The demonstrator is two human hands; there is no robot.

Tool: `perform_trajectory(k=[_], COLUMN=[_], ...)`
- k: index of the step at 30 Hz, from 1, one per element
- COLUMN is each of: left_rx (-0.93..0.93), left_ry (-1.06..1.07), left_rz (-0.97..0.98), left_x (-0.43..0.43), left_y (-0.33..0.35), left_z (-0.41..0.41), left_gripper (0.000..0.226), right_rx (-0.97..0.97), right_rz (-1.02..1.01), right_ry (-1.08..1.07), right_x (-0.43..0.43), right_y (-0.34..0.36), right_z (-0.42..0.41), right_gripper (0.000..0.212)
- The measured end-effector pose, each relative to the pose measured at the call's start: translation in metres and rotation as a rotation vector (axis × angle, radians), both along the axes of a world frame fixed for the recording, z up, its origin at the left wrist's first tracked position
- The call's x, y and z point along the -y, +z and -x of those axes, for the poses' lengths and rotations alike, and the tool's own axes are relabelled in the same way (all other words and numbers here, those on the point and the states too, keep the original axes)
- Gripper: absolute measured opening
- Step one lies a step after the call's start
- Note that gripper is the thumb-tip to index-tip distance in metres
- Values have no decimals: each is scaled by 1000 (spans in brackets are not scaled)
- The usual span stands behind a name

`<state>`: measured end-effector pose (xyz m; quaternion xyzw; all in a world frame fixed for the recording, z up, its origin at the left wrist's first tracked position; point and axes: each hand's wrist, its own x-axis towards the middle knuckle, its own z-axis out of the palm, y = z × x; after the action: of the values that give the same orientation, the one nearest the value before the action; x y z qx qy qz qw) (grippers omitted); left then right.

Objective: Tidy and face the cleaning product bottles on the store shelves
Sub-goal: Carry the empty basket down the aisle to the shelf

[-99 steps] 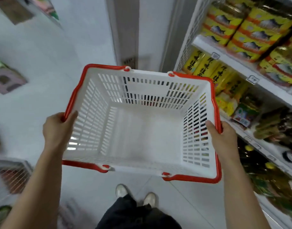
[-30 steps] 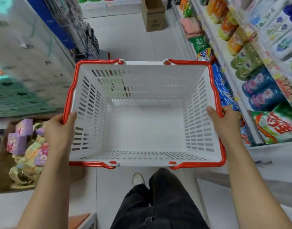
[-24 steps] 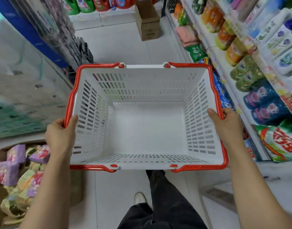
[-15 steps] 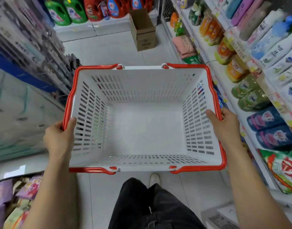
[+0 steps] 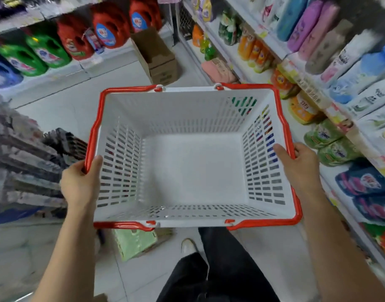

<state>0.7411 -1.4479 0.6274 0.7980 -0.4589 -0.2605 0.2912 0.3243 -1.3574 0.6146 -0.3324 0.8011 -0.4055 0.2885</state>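
Note:
I carry an empty white shopping basket [image 5: 261,99] with a red rim in front of me. My left hand [image 5: 79,184] grips its left rim and my right hand [image 5: 298,168] grips its right rim. Cleaning product bottles fill the shelves on the right: orange bottles [image 5: 255,52], green bottles [image 5: 327,140], dark blue pouches [image 5: 366,182] and tall white, blue and purple bottles [image 5: 307,27] above. Red jugs [image 5: 109,28] and green jugs [image 5: 45,52] stand on a low shelf at the far left end of the aisle.
An open cardboard box [image 5: 158,55] stands on the white tiled floor ahead. A rack of dark packaged goods [image 5: 30,162] lines the left side. A pale green pack [image 5: 134,243] lies on the floor under the basket. My black trousers and a white shoe [image 5: 188,245] show below.
I have walked from a food aisle into the cleaning products aisle and moved along it. The far jugs and cardboard box are closer. Both hands keep the same grip on the basket.

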Motion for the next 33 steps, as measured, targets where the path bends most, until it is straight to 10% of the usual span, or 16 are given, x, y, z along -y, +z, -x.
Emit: perform_trajectory(k=[18,33], left_rx=[96,306], left_ry=[-391,-1035], left_rz=[-1,-138], left_x=[338,483], left_y=[-36,-238], left_z=[170,336], left_gripper=[45,44], right_rx=[-158,50], right_rz=[-171,-319], right_ry=[-317,-991], right_x=[199,194], right_y=[-36,-226], right_z=[99,70], right_gripper=[34,34])
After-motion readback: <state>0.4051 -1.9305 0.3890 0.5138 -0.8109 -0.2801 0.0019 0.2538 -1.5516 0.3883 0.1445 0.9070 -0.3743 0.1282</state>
